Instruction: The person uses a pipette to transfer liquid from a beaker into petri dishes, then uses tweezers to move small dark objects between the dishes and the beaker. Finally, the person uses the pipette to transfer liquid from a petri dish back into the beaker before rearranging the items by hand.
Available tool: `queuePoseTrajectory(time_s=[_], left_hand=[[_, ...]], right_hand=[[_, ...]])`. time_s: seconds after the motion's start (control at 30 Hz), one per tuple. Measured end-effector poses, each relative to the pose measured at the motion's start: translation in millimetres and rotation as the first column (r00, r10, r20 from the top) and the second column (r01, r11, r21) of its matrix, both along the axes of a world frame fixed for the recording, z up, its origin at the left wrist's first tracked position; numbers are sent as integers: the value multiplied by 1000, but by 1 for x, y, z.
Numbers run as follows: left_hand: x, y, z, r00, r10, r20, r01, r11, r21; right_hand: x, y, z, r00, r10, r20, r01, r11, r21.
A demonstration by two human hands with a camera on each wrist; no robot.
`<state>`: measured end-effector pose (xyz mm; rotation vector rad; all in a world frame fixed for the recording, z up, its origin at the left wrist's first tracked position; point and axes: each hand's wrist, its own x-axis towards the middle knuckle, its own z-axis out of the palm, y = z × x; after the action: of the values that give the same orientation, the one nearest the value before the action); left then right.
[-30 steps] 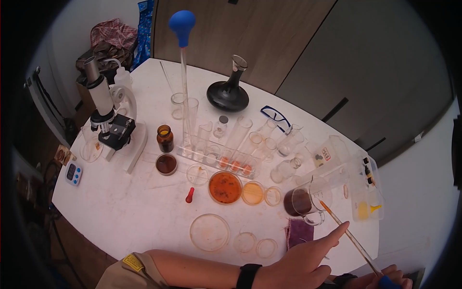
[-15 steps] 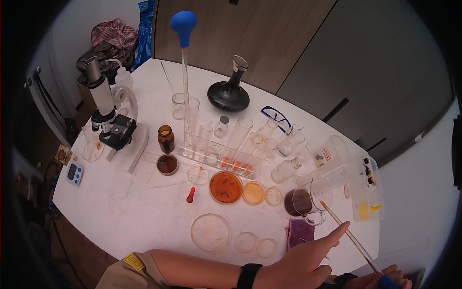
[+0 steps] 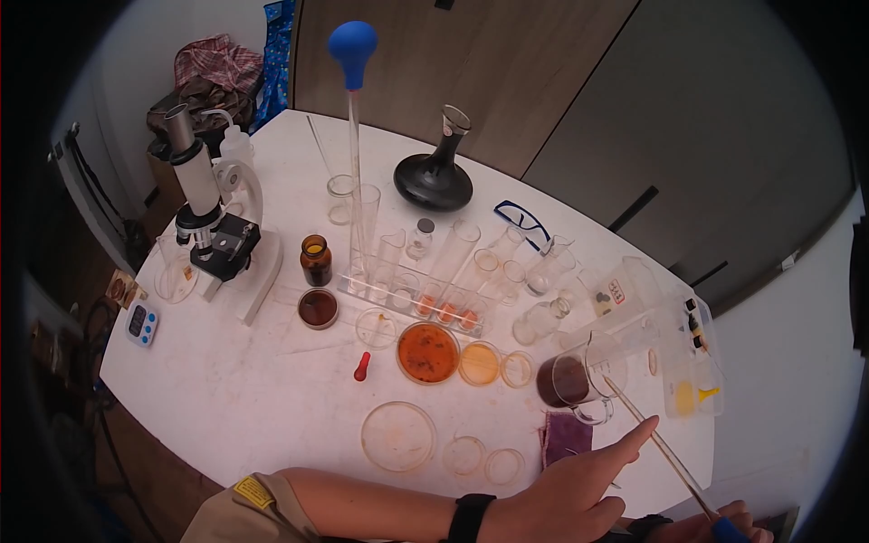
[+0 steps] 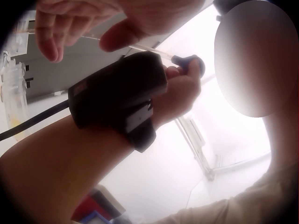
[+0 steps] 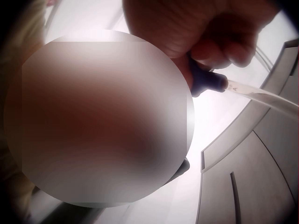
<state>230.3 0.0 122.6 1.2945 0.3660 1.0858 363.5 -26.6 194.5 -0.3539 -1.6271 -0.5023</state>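
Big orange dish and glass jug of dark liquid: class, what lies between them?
In the head view, a smaller yellowish dish, then a pale dish nearer the glass jug.

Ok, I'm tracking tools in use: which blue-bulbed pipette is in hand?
The slanting pipette, its bulb gripped in the right hand; the other pipette stands upright farther back, untouched.

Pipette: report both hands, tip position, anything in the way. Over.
Right hand grips blue bulb. Left hand: index finger extended at pipette, contact unclear. Tip at mouth of glass jug; above or inside, cannot tell. No obstruction visible.
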Motion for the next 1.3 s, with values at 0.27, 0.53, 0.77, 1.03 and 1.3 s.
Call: queuePoseTrajectory(time_s=[0.27,0.53,0.77,1.03,1.3], left_hand=[[-8,1,9,999,-51,-2,51,999,9],[-28,11,18,1000,27,1,-27,993,112],[-67,16,-4,961,254,-108,-242,964,112],[-92,13,-24,926,367,-84,-354,925,140],[-77,-17,-30,952,256,170,-219,954,-206]], right_hand=[[-1,-4,2,999,-17,36,18,999,-50],[-2,-12,-1,996,79,-41,-82,993,-83],[-4,14,-8,982,87,-165,-101,992,-74],[-27,28,-8,995,-9,-99,-7,988,-157],[-33,33,-13,978,-8,-208,-38,975,-217]])
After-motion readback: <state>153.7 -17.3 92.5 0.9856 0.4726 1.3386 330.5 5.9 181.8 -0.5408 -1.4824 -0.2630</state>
